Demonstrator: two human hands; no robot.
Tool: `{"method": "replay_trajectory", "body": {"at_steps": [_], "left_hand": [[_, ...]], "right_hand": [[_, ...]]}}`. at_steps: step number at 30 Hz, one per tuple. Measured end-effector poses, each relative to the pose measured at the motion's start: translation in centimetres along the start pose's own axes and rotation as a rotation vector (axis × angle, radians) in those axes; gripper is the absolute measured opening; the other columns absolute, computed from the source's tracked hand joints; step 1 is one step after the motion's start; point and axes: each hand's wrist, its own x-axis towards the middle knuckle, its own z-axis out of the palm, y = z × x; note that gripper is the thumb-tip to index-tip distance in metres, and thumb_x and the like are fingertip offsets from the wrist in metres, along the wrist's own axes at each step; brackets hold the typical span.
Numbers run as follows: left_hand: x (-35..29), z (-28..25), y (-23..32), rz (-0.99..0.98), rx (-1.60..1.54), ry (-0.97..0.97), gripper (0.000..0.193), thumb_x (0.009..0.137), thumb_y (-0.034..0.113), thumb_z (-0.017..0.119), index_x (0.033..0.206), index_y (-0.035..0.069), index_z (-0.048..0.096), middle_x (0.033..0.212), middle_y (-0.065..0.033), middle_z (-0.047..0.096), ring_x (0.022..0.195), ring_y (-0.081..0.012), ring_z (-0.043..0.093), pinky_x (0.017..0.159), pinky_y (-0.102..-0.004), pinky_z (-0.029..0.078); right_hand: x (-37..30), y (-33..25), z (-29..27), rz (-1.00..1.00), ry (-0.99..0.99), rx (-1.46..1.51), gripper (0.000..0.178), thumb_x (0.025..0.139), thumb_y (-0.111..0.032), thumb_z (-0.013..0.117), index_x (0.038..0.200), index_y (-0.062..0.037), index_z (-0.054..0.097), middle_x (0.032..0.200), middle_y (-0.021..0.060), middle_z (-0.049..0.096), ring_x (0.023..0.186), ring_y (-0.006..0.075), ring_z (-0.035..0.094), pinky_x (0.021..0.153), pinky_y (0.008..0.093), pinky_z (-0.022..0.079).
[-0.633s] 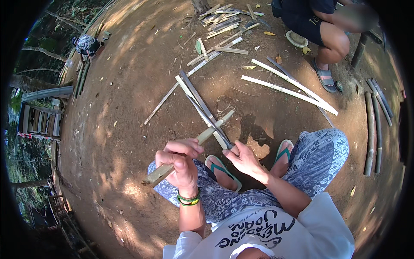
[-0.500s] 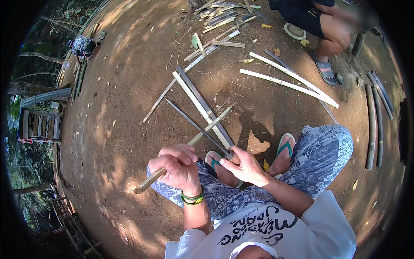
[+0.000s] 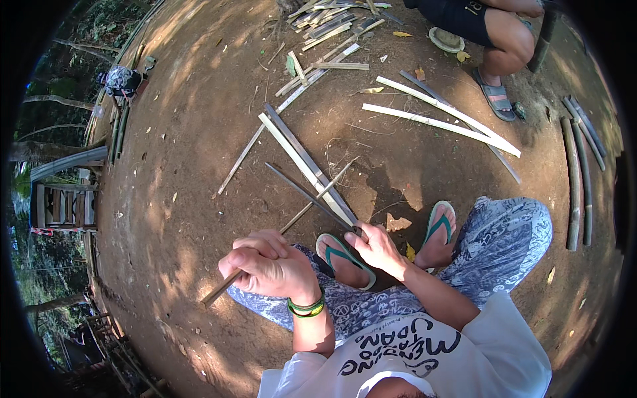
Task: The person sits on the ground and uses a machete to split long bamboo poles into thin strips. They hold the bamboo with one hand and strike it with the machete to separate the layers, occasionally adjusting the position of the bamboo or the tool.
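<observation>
My left hand (image 3: 269,265) is closed round a slim bamboo strip (image 3: 296,217), whose near end sticks out below the fist while the far end points up and away to the right. In my right hand (image 3: 381,253) is the handle of a long knife (image 3: 290,182). Its dark, narrow blade points to the far left and crosses the strip in the picture; whether the two touch I cannot tell. Beyond them a pale split bamboo length (image 3: 288,148) lies on the ground against a dark one (image 3: 284,121), near ends by my right hand.
Several split bamboo pieces (image 3: 328,30) are heaped at the far side. Two pale strips (image 3: 431,121) lie across a dark one to the right. Bamboo poles (image 3: 572,186) rest at far right. Another person's sandalled foot (image 3: 496,96) stands near a shallow bowl (image 3: 446,40).
The strip in my left hand has turned and now shows a narrower side. My left hand has shifted slightly left and nearer me; the knife blade has swung a little right.
</observation>
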Motion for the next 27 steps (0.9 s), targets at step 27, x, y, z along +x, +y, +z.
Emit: {"method": "replay_trajectory", "body": {"at_steps": [27], "left_hand": [[1.6,0.3,-1.4,-0.103,-0.135,0.004,0.05,0.103,0.039,0.048,0.065,0.016,0.023,0.047,0.004,0.025,0.04,-0.006,0.02,0.039,-0.0241,0.018]], "right_hand": [[4.6,9.4,-0.9,0.236,0.229,-0.232,0.056,0.094,-0.051,0.058,0.079,0.0034,0.062,0.07,0.0259,0.063,0.073,0.044,0.065,0.066,0.0491,0.049]]}}
